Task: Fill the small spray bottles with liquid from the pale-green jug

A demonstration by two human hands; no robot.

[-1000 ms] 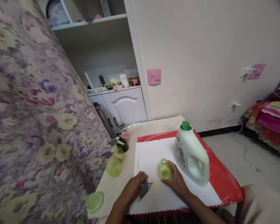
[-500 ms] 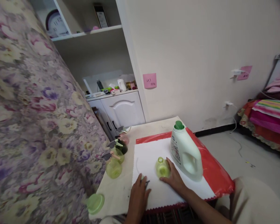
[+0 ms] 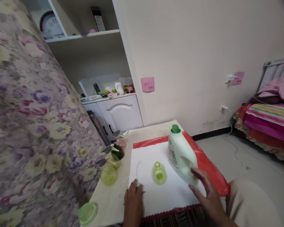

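Note:
A round yellow-green bottle, its neck uncapped, stands on the white paper sheet. To its right is a large pale-green detergent jug with a green spout in its mouth. My right hand is beside the jug's lower right side, thumb and fingers spread, holding nothing. On the sheet's left part my left hand lies flat, palm down, against a spray head whose thin tube points away from me. The hand partly covers this spray head.
Several spray bottles, including a yellow-green one, line the table's left side. A light-green lid lies at the near left corner. Red plastic sheeting covers the right edge. A floral curtain hangs close on the left.
My right hand has let go of the yellow-green bottle and moved right to the jug's side. The bottle stays upright. My left hand remains by the spray head. The view has shifted slightly.

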